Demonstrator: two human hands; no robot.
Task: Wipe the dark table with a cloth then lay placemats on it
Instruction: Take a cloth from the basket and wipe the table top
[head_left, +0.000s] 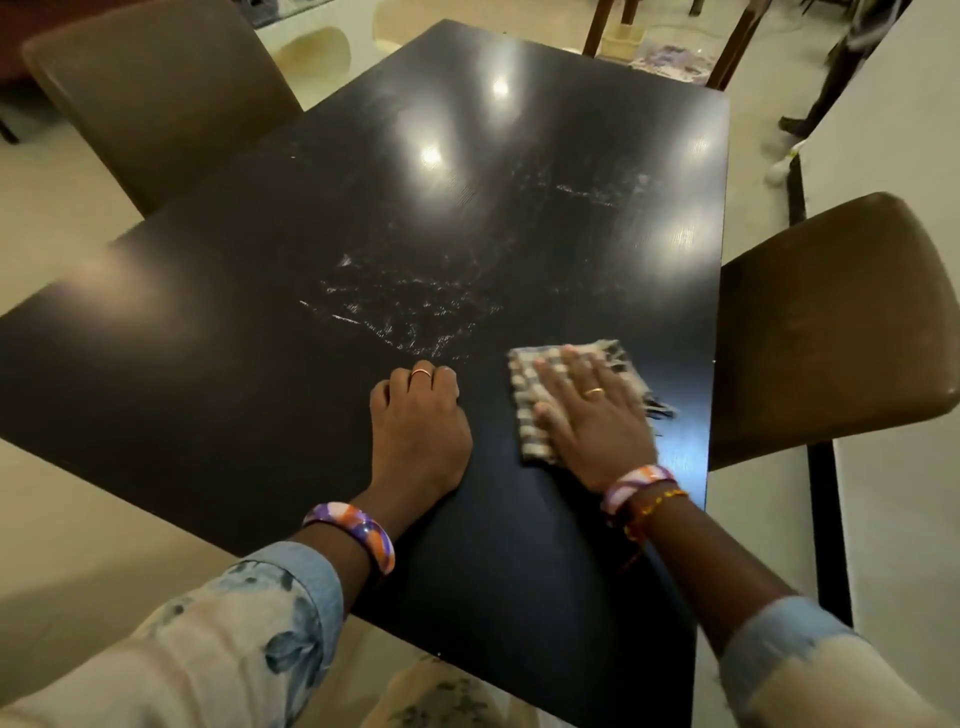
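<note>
The dark table fills most of the head view, its glossy top streaked with pale smears near the middle. A checked cloth with a frayed fringe lies near the table's right edge. My right hand presses flat on the cloth with straight, spread fingers. My left hand rests on the bare tabletop just left of the cloth, fingers curled under, holding nothing. No placemats are in view.
A brown padded chair stands at the table's right side and another brown chair at the far left. Wooden chair legs stand beyond the far end. A pale counter runs along the right.
</note>
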